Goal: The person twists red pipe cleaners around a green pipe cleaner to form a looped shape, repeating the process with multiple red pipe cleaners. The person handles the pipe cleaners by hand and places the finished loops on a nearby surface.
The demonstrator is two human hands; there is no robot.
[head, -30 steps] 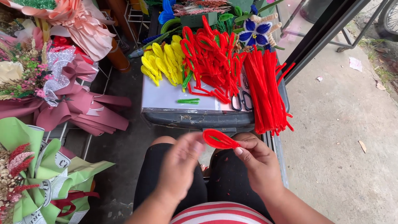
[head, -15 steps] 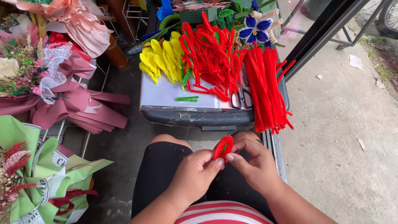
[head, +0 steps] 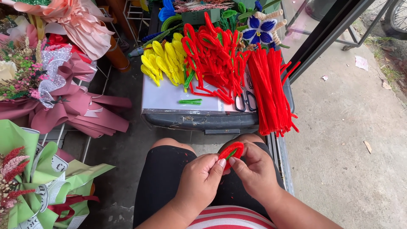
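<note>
I look down and see the big things first. A gray tray [head: 203,118] sits in front of my knees, with a white sheet on it. On my left lie pink wrapped bouquets [head: 80,110], and lower down a green wrapped bouquet [head: 38,182] with red sprigs. The gray concrete floor [head: 352,140] spreads out on my right.

On the tray there is a big heap of red fuzzy loops [head: 214,57] in the middle. Just beside it, on the right, a thick bunch of straight red fuzzy sticks [head: 271,91] hangs over the tray's edge. On the left of the heap sit yellow fuzzy loops [head: 163,61]. A blue and white fuzzy flower [head: 259,29] stands at the back. Black scissors [head: 246,101] lie between the red heap and the red sticks. Two small green pieces [head: 190,101] lie on the white sheet.

Over my lap, my left hand [head: 201,182] and my right hand [head: 254,171] are close together. Both pinch one small red fuzzy petal [head: 231,151] with a bit of green inside. The petal stands up between my thumbs and fingertips, just below the tray.
</note>
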